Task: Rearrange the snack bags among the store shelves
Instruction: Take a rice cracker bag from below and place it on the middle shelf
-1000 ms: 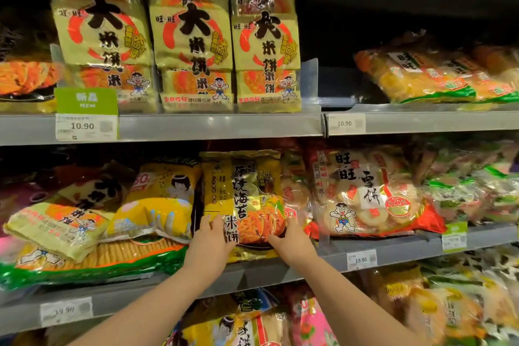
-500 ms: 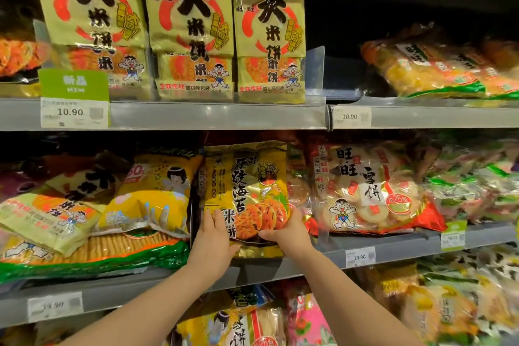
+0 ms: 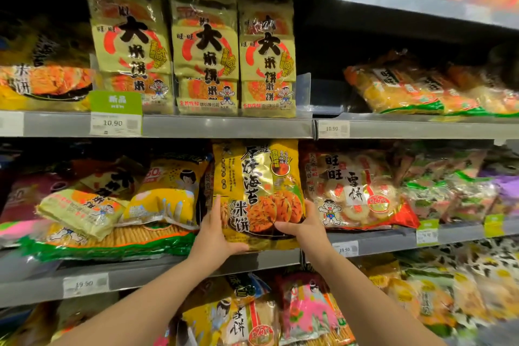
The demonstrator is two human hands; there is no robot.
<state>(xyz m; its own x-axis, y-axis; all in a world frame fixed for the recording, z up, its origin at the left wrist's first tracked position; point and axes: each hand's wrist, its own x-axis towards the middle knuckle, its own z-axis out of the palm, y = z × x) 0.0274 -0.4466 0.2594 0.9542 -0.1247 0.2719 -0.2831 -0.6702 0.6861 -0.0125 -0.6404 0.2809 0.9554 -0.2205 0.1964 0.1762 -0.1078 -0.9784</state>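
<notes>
Your left hand (image 3: 214,236) is gripping the yellow seaweed cracker bag (image 3: 258,185) at its 7 o'clock corner, and your right hand (image 3: 304,229) is pinching the 5 o'clock corner. The bag is standing upright at the middle shelf (image 3: 157,270) front. A red-edged cracker bag (image 3: 356,188) is lying at its 3 o'clock. Three tall bags (image 3: 205,45) are standing at 12 o'clock, on the shelf above.

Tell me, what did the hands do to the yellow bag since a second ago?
A second ago both hands only touched the bottom of the yellow bag. Now the left hand and the right hand grip its lower corners, and it stands straighter and higher, its top near the shelf above. The red-and-white bag beside it and the three tall bags above stayed put.
</notes>
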